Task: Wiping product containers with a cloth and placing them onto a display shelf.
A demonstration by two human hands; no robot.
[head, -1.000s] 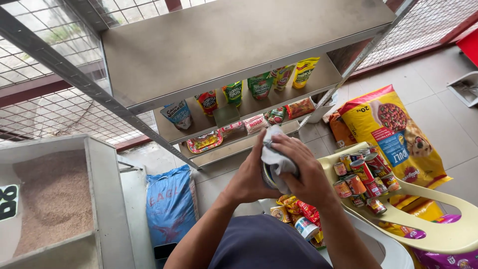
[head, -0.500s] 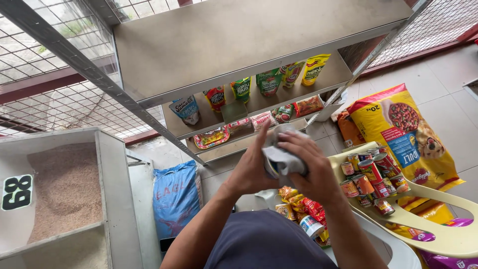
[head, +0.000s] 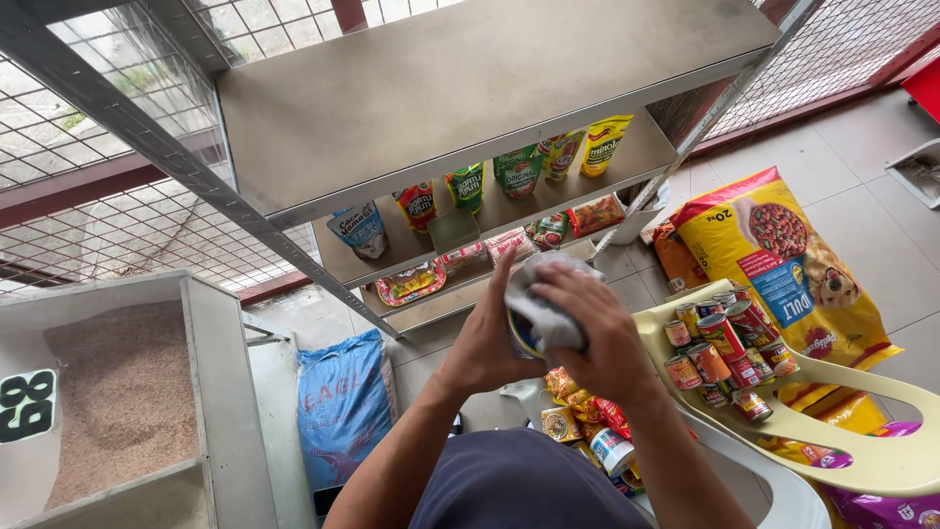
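Both hands press a grey cloth around a can.

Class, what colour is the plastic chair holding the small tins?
Pale yellow plastic chair, seen best in the head view, under the small tins.

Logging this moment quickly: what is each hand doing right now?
Left hand: closed around a can, holding it from the side.
Right hand: closed on a grey cloth, pressing it over the can.
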